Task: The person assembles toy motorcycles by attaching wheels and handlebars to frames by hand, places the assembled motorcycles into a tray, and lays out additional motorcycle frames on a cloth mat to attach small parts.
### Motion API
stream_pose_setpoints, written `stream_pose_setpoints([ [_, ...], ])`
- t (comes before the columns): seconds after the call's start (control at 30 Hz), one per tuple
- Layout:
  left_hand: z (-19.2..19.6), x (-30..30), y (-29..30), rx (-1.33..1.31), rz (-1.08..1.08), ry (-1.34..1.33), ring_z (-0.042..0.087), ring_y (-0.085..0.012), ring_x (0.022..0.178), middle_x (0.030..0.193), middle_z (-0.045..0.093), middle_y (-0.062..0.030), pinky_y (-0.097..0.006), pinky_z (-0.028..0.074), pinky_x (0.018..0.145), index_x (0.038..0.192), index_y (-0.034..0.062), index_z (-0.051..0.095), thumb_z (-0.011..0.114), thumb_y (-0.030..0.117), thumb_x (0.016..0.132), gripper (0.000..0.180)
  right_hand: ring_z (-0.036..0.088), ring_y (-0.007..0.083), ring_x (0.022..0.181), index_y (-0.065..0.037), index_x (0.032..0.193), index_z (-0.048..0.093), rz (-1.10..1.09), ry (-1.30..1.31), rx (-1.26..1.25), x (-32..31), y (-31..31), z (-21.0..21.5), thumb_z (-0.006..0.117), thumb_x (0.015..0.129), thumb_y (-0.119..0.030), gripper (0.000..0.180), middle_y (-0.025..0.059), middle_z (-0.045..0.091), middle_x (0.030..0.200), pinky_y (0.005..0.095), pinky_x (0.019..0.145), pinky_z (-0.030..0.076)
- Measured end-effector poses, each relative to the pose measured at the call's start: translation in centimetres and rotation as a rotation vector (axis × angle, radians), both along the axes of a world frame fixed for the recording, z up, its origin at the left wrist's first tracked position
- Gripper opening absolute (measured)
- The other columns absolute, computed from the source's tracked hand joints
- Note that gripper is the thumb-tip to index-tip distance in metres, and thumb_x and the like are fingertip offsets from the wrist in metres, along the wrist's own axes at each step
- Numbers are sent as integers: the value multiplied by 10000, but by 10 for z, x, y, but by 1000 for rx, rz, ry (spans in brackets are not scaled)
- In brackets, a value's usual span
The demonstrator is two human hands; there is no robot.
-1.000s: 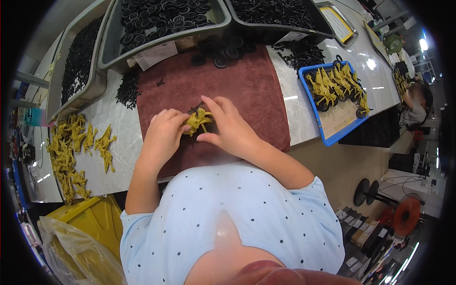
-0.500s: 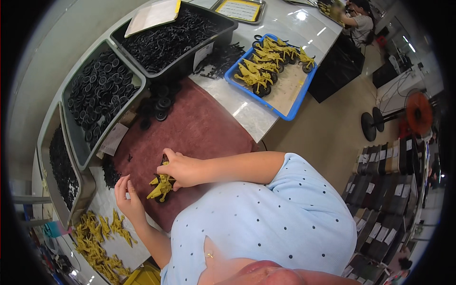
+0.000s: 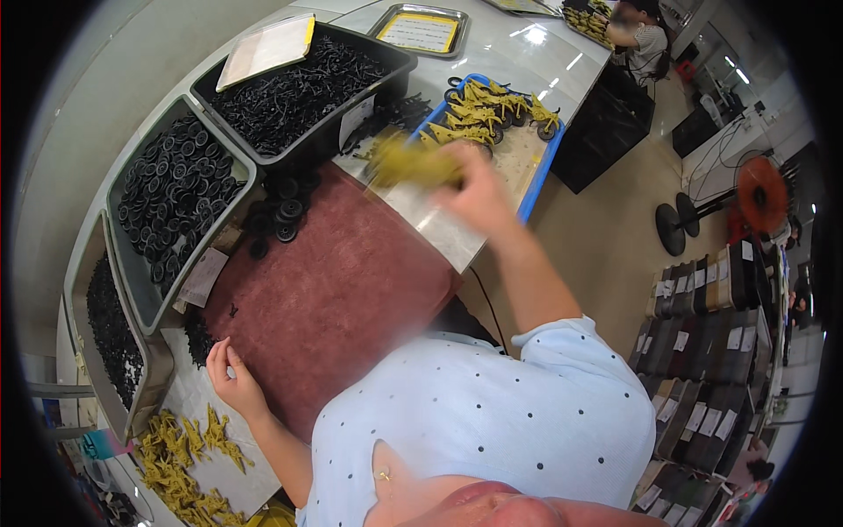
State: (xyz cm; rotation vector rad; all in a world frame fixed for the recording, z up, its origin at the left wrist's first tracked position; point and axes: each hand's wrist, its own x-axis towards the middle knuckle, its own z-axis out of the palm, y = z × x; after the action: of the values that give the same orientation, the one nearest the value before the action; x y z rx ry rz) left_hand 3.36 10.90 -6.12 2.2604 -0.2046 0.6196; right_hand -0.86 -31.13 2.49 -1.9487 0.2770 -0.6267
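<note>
My right hand [image 3: 481, 189] grips a yellow toy motorcycle [image 3: 406, 163], smeared by motion, above the white table beside the blue tray [image 3: 544, 180]. Inside that tray stand several yellow toy motorcycles [image 3: 479, 116] with black wheels. My left hand [image 3: 237, 386] rests at the left edge of the dark red mat [image 3: 325, 272], fingers loosely bent and nothing seen in them. Close to its fingertips lies a small heap of tiny black parts [image 3: 198, 338]. Loose yellow motorcycle bodies [image 3: 180, 457] are piled on the table below and left of that hand.
Along the left stand a bin of black wheels [image 3: 176, 189], a bin of thin black parts [image 3: 294, 83] and a narrower bin of small black pieces [image 3: 112, 325]. Loose wheels [image 3: 288, 211] lie at the mat's far corner. A person [image 3: 645, 39] sits at the far end.
My right hand has lifted the toy motorcycle off the mat and carried it far and right, to beside the blue tray. My left hand has stayed near the mat's left edge.
</note>
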Motion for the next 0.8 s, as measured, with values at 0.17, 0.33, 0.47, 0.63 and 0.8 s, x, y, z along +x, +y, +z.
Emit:
stream_pose_setpoints([
  [0.17, 0, 7, -7, -13, -16, 1, 582, -231, 1021, 1053, 622, -103, -315, 432, 914, 1027, -9, 660, 560, 91, 938, 167, 592, 389, 968, -7, 1145, 580, -784, 222, -419, -20, -185, -23, 755, 654, -289, 592, 270, 608, 1059, 403, 866, 492],
  [0.33, -4, 7, -8, -9, -40, 17, 581, -233, 1008, 1044, 619, -102, -315, 429, 917, 1025, -15, 656, 560, 83, 939, 162, 591, 398, 1001, 4, 1141, 589, -811, 304, -330, -13, -252, -72, 757, 627, -305, 622, 282, 622, 1052, 394, 872, 492],
  [0.47, -9, 8, -3, -10, -34, 29, 581, -235, 1007, 1043, 619, -103, -316, 427, 920, 1024, -16, 655, 564, 83, 936, 161, 586, 378, 1074, -14, 1193, 557, -809, 368, -365, 8, -268, -94, 752, 646, -310, 652, 244, 627, 1097, 417, 920, 474],
  [0.63, -17, 7, 4, 11, -53, 28, 585, -238, 1000, 1039, 621, -109, -318, 436, 908, 1018, -16, 658, 565, 75, 933, 155, 497, 370, 1205, -56, 1319, 458, -901, 653, -311, 29, -227, -69, 727, 709, -297, 709, 214, 505, 1314, 484, 979, 419],
  [0.8, -16, 13, 2, 31, -92, 33, 587, -238, 991, 1027, 623, -113, -316, 442, 900, 1013, -21, 657, 567, 59, 924, 149, 291, 348, 1358, -91, 1459, 259, -936, 711, -188, 39, -236, -75, 664, 789, -247, 798, 164, 284, 1490, 522, 1069, 297],
])
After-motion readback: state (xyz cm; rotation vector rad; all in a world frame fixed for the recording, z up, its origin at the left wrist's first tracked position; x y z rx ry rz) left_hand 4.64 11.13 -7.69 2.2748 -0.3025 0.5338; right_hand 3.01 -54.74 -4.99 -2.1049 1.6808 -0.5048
